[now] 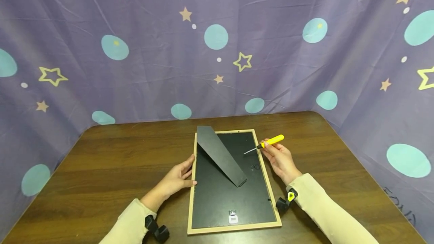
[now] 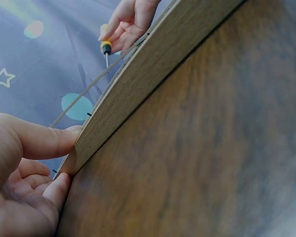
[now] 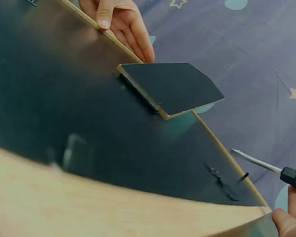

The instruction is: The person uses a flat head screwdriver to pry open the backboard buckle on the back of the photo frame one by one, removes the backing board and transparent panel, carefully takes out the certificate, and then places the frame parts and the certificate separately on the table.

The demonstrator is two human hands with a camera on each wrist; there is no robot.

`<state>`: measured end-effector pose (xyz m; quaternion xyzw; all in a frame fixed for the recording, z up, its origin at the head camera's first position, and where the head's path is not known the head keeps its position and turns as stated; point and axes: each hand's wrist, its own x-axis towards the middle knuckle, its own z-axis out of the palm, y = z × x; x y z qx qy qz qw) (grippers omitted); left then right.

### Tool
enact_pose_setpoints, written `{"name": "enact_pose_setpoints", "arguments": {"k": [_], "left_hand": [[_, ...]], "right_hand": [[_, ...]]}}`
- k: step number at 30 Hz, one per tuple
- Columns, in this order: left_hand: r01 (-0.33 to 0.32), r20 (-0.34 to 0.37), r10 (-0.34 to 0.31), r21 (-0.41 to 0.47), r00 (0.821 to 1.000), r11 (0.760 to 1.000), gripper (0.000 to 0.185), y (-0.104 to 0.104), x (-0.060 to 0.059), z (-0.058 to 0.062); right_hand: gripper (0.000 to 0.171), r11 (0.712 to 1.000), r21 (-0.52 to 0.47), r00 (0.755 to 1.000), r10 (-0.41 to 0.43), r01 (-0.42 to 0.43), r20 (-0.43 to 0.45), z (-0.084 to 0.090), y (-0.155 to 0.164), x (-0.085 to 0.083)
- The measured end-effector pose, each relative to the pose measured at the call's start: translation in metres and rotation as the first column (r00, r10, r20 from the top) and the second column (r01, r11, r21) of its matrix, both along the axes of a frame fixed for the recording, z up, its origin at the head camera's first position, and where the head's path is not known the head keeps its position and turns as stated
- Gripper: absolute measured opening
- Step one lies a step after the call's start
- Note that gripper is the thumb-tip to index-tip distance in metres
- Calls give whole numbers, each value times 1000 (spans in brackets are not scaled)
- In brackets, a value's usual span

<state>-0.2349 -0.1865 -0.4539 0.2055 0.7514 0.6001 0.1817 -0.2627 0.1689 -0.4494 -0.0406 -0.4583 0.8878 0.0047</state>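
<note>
The right hand [image 3: 292,217] holds a screwdriver [image 3: 288,175] beside a black-backed frame [image 3: 118,202].

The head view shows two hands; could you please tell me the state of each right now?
Left hand: open, touching the edge of the picture frame.
Right hand: holding the yellow-handled screwdriver.

Even light is spread over the head view, shade thrown under the easel stand [image 1: 219,153] between left fingers [image 1: 185,164] and right fingers [image 1: 271,150]. Left wrist now: the wooden tabletop [image 2: 197,143] is blurred right of the left fingers. Right wrist: sheen is caught on the backing board [image 3: 64,98] beside the left fingers, the nearest frame rail [image 3: 98,197] smeared.
</note>
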Motion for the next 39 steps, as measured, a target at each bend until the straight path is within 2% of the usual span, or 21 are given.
{"name": "enact_pose_setpoints", "arguments": {"k": [5, 12, 16, 20, 26, 34, 39], "left_hand": [[-5, 1, 5, 10, 1000, 1000, 89, 1, 1, -1], [-21, -2, 21, 20, 1000, 1000, 88, 3, 2, -2], [-31, 3, 31, 17, 1000, 999, 87, 3, 3, -2], [-51, 11, 51, 8, 999, 999, 86, 3, 5, 0], [-102, 19, 102, 7, 995, 995, 84, 6, 7, 3], [-166, 33, 165, 27, 986, 986, 85, 14, 20, 6], [-229, 52, 228, 31, 972, 973, 85, 21, 33, 9]], "right_hand": [[26, 998, -17, 998, 60, -60, -4, -5, -4, -2], [25, 997, -23, 998, 67, -68, -17, -4, -4, -6], [25, 987, -57, 989, 149, -149, -10, -6, 2, -1], [25, 968, -69, 970, 242, -242, -2, -9, 7, 6], [22, 961, -12, 961, 277, -278, -10, -12, 7, 6], [21, 944, 68, 946, 324, -322, -18, -14, 8, -3], [21, 917, 89, 921, 390, -389, 6, -13, 13, -11]]}}
